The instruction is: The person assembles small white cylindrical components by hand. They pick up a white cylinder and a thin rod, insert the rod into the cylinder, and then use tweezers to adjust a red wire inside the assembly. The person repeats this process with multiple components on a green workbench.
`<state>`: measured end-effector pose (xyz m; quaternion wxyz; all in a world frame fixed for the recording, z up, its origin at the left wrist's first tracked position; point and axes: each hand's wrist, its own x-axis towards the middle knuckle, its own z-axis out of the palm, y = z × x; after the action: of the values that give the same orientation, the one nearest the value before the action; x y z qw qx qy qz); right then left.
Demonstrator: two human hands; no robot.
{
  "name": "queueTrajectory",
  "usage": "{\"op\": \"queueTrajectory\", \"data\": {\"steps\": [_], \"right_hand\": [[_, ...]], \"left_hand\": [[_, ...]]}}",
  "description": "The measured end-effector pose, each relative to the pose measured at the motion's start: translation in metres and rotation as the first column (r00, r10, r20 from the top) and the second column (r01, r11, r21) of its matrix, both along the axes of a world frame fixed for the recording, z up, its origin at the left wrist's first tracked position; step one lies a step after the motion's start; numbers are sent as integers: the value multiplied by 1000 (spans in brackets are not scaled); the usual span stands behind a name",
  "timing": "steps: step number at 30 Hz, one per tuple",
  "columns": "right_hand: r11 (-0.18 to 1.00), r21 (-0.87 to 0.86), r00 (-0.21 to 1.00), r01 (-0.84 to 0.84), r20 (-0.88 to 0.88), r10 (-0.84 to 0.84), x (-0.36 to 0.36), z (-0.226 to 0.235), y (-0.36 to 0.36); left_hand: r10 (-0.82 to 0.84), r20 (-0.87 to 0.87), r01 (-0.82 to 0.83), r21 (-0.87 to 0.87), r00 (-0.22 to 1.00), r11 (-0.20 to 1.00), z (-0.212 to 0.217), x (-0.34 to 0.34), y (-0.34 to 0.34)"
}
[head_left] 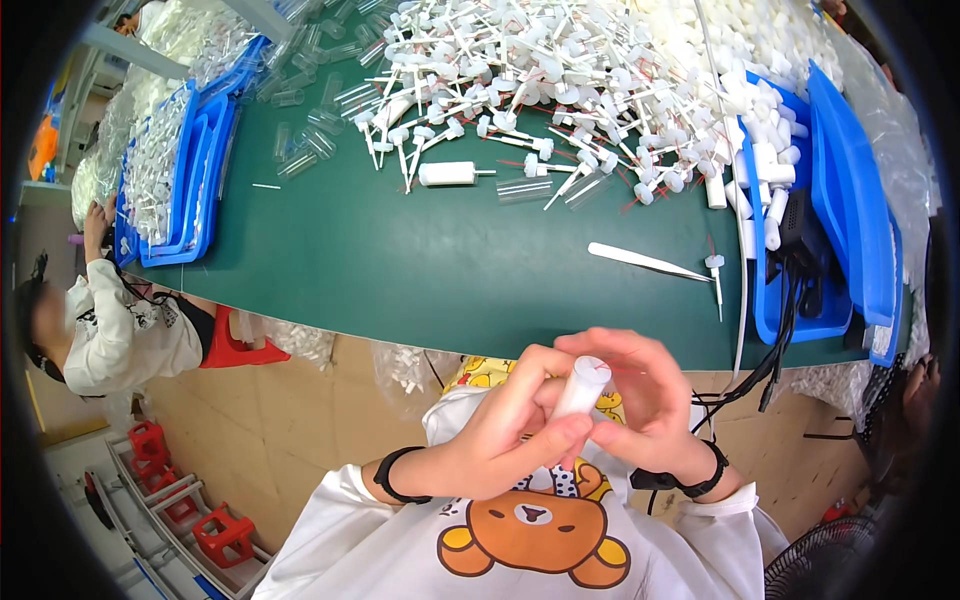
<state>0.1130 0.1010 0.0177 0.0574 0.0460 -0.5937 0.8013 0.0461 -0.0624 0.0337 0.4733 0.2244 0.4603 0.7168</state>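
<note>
My left hand has thumb and fingers closed round a white cylinder, tilted, near the edge of the green table; my right hand curves beside it, fingers bent (whether they grip anything, I cannot tell), and white tweezers lie on the table beyond

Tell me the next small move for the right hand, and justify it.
I'd probably have the right hand gently guide the thin red strand, while the left hand steadies the white cylinder: the strand shows by the cylinder's upper end, and the right fingers curve around that side.
</note>
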Motion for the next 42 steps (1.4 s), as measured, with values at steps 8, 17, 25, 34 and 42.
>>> {"op": "queueTrajectory", "data": {"steps": [8,17,25,34,42], "right_hand": [[923,330,976,196,-160,-150,-7,24,30],[780,613,979,127,-205,1,-14,49,32],[642,755,968,133,-238,79,-18,62,39],[585,802,953,119,-258,160,-21,67,46],[599,794,936,102,-281,212,-22,61,50]], "left_hand": [[153,-163,-149,35,975,988,3,2,-4],[148,-361,-128,79,921,989,5,-2,2],[54,-464,-51,18,884,999,12,-2,-1],[-14,-623,-43,-77,782,996,14,-2,-5],[-112,-730,29,-126,675,992,12,-5,-8]]}}
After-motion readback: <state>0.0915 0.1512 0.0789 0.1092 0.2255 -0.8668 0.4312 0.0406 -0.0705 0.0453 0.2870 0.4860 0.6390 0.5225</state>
